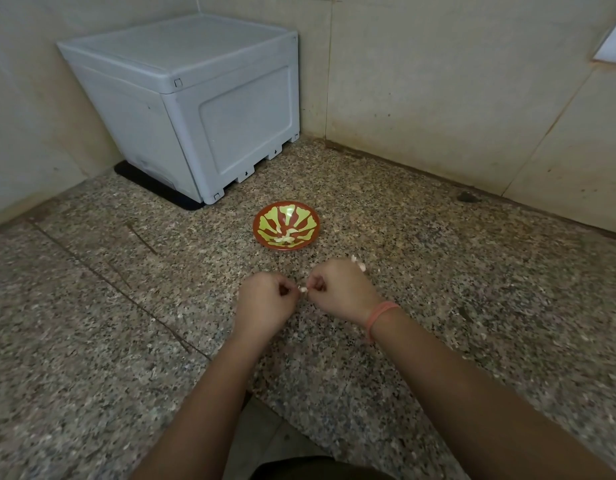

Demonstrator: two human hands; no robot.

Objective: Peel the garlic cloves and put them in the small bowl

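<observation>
My left hand [265, 301] and right hand [339, 289] both pinch one garlic clove [303, 289], small bowl [301, 216] at 12 o'clock.

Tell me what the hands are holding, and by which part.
A garlic clove, pinched from either side by the fingers of the left hand and the right hand.

My fingers [317, 285] curl over the garlic clove [303, 289], so only its pale tip shows between my left hand [265, 304] and right hand [343, 292]. My right hand covers most of the pale bits [357, 263] behind it. The pieces [286, 238] in the small bowl [265, 220] are too small to count.
</observation>
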